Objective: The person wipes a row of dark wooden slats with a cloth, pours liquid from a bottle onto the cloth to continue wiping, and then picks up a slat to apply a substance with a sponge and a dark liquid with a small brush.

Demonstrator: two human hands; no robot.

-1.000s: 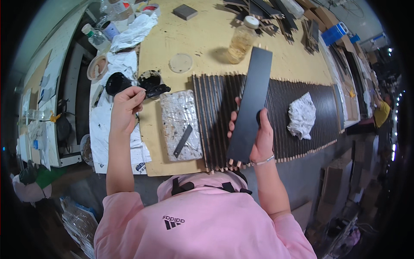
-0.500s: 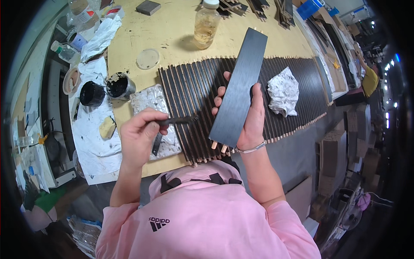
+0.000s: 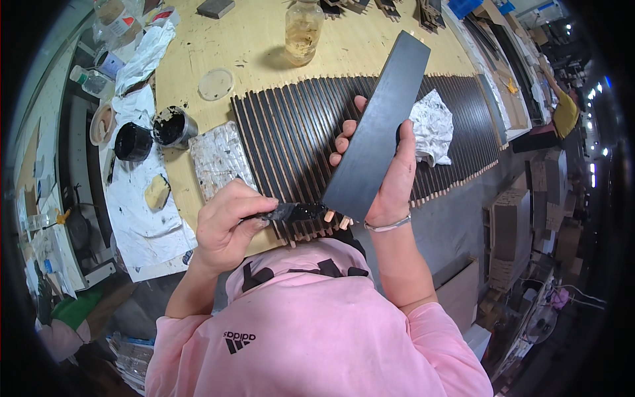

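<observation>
My right hand (image 3: 390,178) grips a flat black board (image 3: 380,126) with pale wooden dowels at its ends, fingers along the left edge and thumb on the right. The board is tilted, its far end leaning right. In my left hand (image 3: 231,221) is a flat scraper (image 3: 297,212), pinched between thumb and fingers. Glossy black paste coats its blade. The blade's tip is beside the board's near left corner; whether they touch I cannot tell. Beneath the board lies a long row of black slats (image 3: 284,132) with dowel ends. A paste-streaked slab (image 3: 218,159) lies left of them.
Two tubs of black paste (image 3: 133,141) stand at the left, near a yellow sponge (image 3: 157,192) on white cloth (image 3: 149,225). A crumpled white cloth (image 3: 433,129) rests on the slats. Farther back are a bottle of amber liquid (image 3: 303,33) and a round lid (image 3: 216,84).
My left hand has come lower and nearer the board, with the scraper's black-coated face now showing. The board has shifted up and right, its far end leaning further right.
</observation>
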